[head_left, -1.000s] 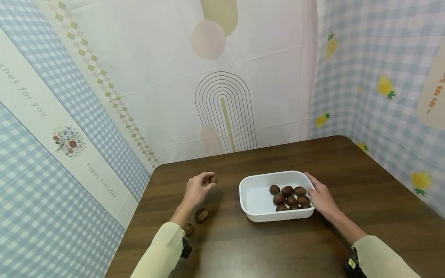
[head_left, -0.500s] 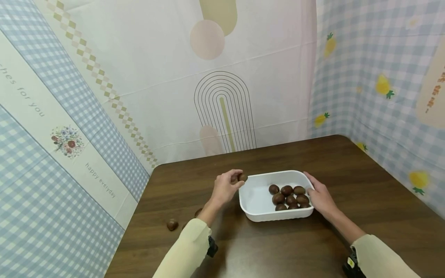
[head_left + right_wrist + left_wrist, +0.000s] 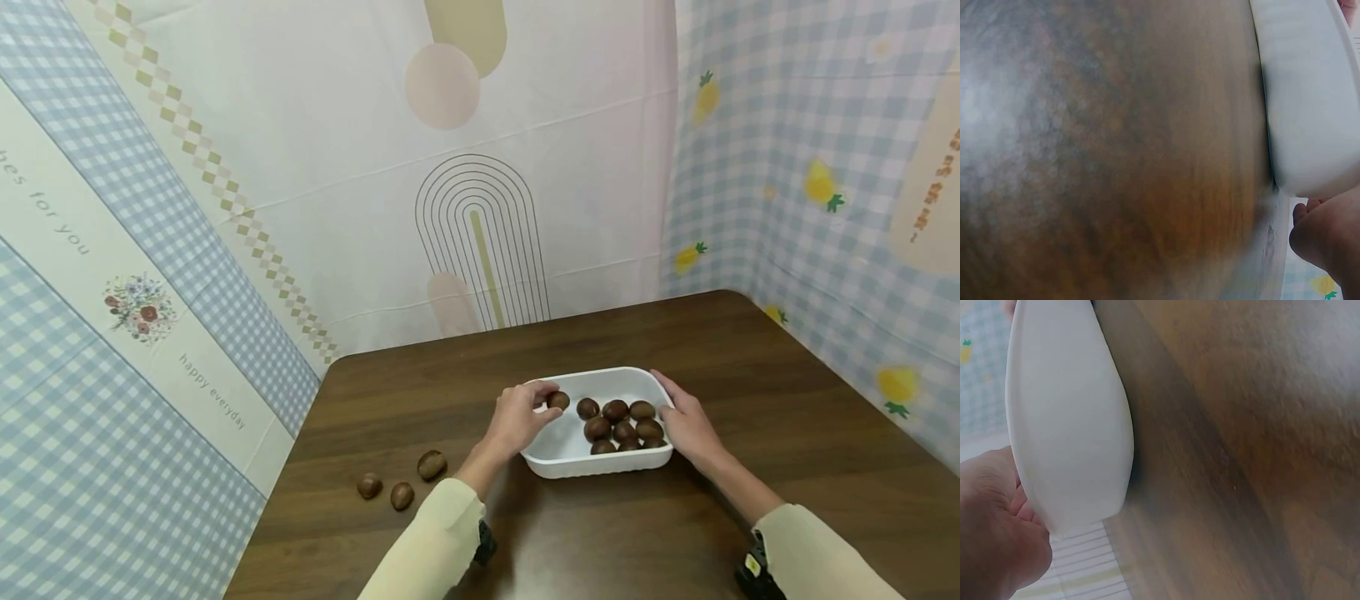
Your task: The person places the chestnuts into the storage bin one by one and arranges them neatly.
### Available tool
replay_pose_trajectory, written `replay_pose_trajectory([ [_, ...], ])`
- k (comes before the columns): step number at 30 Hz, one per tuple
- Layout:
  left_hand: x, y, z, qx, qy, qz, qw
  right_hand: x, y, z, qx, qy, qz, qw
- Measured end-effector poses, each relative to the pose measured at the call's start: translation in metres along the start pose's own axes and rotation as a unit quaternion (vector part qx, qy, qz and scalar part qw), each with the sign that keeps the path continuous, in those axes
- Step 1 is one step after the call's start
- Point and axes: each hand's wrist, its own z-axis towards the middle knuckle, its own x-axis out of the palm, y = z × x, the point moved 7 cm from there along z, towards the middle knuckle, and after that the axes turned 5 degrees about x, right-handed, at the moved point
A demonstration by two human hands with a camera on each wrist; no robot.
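A white rectangular dish [image 3: 558, 473] stands on the brown table, with several dark brown chestnuts [image 3: 597, 429] gathered in its right half. My left hand [image 3: 517, 421] reaches over the dish's left end and pinches a chestnut [image 3: 558, 401] between thumb and fingers, above the bare part of the floor. At the opposite end, my right hand [image 3: 690, 427] grips the right rim, thumb on the inside. The left wrist view has the dish's outer wall [image 3: 1072, 419] beside the left hand [image 3: 997, 519]; the held chestnut is hidden there.
Three more chestnuts [image 3: 432, 465] lie on the wooden tabletop [image 3: 585, 533] to the left, near my left forearm. Patterned cloth [image 3: 360, 208] hangs behind the table and along both sides. A dark device [image 3: 753, 571] sits on the right wrist.
My left hand has carried the chestnut rightward from the left part of the table to over the dish. The right hand keeps its grip on the rim.
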Motion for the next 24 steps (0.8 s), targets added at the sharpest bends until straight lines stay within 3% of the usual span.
replay_pose_trajectory([
  [5, 0.011, -0.009, 0.004, 0.034, 0.039, 0.052, 0.9973, 0.0, 0.0, 0.001, 0.001, 0.001, -0.004, 1.0],
  [11, 0.023, -0.018, 0.006, 0.066, 0.081, 0.122, 0.9871, 0.0, -0.001, 0.001, 0.002, 0.0, -0.001, 1.0],
  [24, 0.034, -0.026, -0.001, 0.054, 0.147, 0.187, 0.9698, 0.0, -0.002, 0.001, 0.001, 0.005, -0.003, 1.0],
])
